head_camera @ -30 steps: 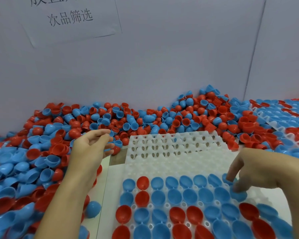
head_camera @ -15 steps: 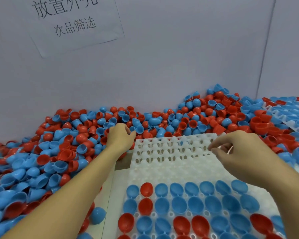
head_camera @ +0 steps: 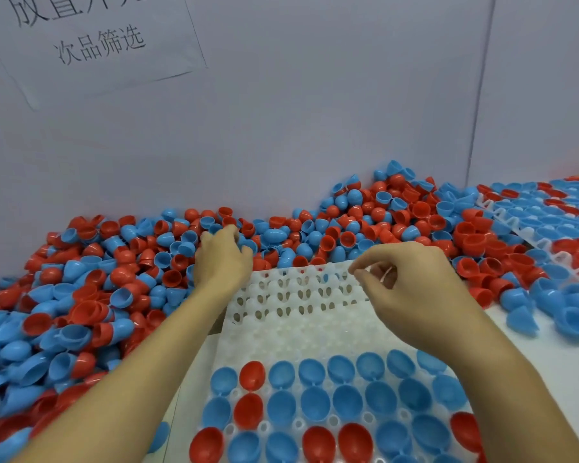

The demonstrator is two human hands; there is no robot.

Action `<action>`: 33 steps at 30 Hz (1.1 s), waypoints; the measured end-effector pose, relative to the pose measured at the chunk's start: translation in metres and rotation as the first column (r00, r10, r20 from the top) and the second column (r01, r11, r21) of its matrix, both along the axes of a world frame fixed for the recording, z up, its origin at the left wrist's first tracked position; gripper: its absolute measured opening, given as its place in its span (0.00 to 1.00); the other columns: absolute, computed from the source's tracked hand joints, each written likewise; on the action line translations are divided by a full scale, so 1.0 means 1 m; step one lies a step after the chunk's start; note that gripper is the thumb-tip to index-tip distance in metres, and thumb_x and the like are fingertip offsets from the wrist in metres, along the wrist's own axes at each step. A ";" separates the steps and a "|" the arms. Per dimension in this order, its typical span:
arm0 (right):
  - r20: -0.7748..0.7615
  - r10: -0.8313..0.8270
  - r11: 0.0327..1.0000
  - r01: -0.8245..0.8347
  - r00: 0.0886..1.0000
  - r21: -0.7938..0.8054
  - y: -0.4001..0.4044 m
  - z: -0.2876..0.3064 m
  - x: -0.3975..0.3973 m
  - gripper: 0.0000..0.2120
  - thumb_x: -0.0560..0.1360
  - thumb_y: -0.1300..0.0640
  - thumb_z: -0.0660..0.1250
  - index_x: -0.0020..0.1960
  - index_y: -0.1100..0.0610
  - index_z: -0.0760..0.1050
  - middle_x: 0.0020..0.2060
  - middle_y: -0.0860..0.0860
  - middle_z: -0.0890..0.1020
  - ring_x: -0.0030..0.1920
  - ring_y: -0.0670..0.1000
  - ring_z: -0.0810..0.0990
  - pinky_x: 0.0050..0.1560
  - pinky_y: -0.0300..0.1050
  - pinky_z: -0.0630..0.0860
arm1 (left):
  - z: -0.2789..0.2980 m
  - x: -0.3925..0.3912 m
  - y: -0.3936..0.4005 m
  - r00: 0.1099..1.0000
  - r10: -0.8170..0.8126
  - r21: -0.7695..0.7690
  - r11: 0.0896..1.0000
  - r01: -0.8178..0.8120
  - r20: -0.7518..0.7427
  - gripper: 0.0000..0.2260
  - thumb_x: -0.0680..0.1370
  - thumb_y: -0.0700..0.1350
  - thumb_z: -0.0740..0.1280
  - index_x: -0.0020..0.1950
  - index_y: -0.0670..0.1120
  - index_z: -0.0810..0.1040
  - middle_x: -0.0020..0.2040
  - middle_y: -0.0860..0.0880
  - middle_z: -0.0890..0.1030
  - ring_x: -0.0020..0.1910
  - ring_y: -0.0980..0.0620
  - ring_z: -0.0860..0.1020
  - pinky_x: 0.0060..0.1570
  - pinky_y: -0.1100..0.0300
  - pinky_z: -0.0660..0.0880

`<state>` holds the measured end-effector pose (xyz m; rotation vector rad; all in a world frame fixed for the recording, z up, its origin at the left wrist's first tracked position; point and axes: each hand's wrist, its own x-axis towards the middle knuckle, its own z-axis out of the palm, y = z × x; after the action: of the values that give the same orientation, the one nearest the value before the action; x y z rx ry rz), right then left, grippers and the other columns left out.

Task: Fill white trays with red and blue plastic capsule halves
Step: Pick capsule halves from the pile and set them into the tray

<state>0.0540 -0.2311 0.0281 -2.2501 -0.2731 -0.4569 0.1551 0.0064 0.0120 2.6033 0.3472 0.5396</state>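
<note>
Above white tray [head_camera: 301,329], long axis running away, both hands.

Left hand [head_camera: 222,262] extended forward, fingers curled downward. Right hand [head_camera: 411,282] raised, fingers loosely curled, thumb near index fingertip. Forearms bare.

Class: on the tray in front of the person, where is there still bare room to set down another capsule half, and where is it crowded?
Free: the empty rows of the white tray, between the filled rows and the loose pile. Also bare table right of the tray. Crowded: the pile, left and behind.
</note>
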 end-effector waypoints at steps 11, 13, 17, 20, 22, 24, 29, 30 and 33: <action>-0.025 0.154 0.988 -0.154 0.988 0.034 0.024 0.000 -0.007 0.12 0.77 0.59 0.69 0.56 0.45 0.80 0.41 0.43 0.81 0.39 0.42 0.81 0.41 0.35 0.79 | 0.029 -0.114 -0.072 0.920 -0.368 -0.335 0.857 0.392 0.135 0.12 0.76 0.38 0.73 0.52 0.53 0.75 0.42 0.51 0.83 0.38 0.55 0.83 0.43 0.57 0.83; -0.050 0.111 0.994 -0.111 0.993 0.008 0.017 0.001 -0.006 0.10 0.76 0.60 0.69 0.53 0.46 0.81 0.38 0.44 0.82 0.36 0.42 0.81 0.36 0.32 0.76 | 0.027 -0.116 -0.078 0.885 -0.445 -0.356 0.811 0.463 0.138 0.12 0.77 0.39 0.72 0.53 0.53 0.75 0.44 0.52 0.84 0.40 0.56 0.84 0.44 0.59 0.83; -0.180 -0.013 0.995 -0.006 0.984 -0.103 -0.018 0.009 -0.004 0.07 0.76 0.57 0.72 0.52 0.48 0.83 0.41 0.45 0.83 0.37 0.42 0.81 0.35 0.32 0.75 | 0.024 -0.113 -0.080 0.804 -0.587 -0.334 0.743 0.580 0.092 0.09 0.78 0.45 0.71 0.57 0.55 0.78 0.46 0.55 0.84 0.42 0.64 0.82 0.43 0.71 0.78; -0.393 -0.106 0.968 0.004 0.913 -0.252 -0.055 0.017 -0.011 0.04 0.74 0.52 0.74 0.43 0.43 0.81 0.42 0.40 0.79 0.41 0.40 0.76 0.38 0.31 0.69 | 0.028 -0.102 -0.061 0.833 -0.546 -0.319 0.777 0.543 0.086 0.07 0.79 0.46 0.70 0.56 0.56 0.78 0.45 0.58 0.83 0.41 0.66 0.81 0.37 0.74 0.76; -0.543 -0.151 0.950 -0.032 0.826 -0.312 -0.070 0.019 -0.018 0.08 0.72 0.51 0.76 0.37 0.42 0.79 0.40 0.38 0.78 0.41 0.40 0.75 0.38 0.33 0.68 | 0.032 -0.093 -0.043 0.871 -0.487 -0.324 0.814 0.481 0.069 0.06 0.80 0.47 0.69 0.54 0.58 0.77 0.45 0.58 0.83 0.41 0.63 0.82 0.33 0.72 0.75; -0.647 -0.195 0.935 -0.060 0.737 -0.349 -0.078 0.019 -0.022 0.09 0.72 0.51 0.77 0.36 0.43 0.80 0.39 0.38 0.80 0.43 0.41 0.77 0.37 0.34 0.69 | 0.033 -0.081 -0.024 0.908 -0.415 -0.308 0.858 0.411 0.054 0.05 0.80 0.47 0.68 0.54 0.57 0.77 0.46 0.58 0.83 0.42 0.60 0.82 0.32 0.71 0.74; -0.732 -0.268 0.910 -0.086 0.626 -0.406 -0.076 0.014 -0.020 0.07 0.72 0.55 0.77 0.43 0.44 0.83 0.45 0.42 0.82 0.46 0.44 0.77 0.39 0.36 0.71 | 0.026 -0.043 0.022 0.969 -0.249 -0.216 0.946 0.242 -0.004 0.05 0.80 0.43 0.68 0.52 0.53 0.78 0.50 0.51 0.82 0.45 0.57 0.79 0.40 0.61 0.76; -0.736 -0.278 0.904 -0.092 0.618 -0.418 -0.074 0.012 -0.019 0.07 0.72 0.56 0.77 0.46 0.45 0.84 0.46 0.43 0.81 0.47 0.44 0.77 0.40 0.37 0.72 | 0.023 -0.035 0.030 0.975 -0.222 -0.182 0.960 0.214 -0.024 0.05 0.80 0.43 0.68 0.55 0.51 0.79 0.52 0.50 0.82 0.44 0.58 0.77 0.38 0.63 0.74; -0.748 -0.279 0.895 -0.120 0.602 -0.431 -0.072 0.009 -0.016 0.10 0.72 0.56 0.77 0.51 0.46 0.84 0.49 0.43 0.80 0.47 0.45 0.76 0.40 0.36 0.72 | 0.014 -0.016 0.052 0.986 -0.150 -0.107 0.984 0.141 -0.075 0.14 0.79 0.41 0.69 0.64 0.47 0.77 0.58 0.45 0.80 0.48 0.53 0.76 0.41 0.60 0.76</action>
<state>0.0381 -0.3026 0.0368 -2.6650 0.2401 0.6877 0.1394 0.0584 0.0255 2.5324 0.2029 0.3546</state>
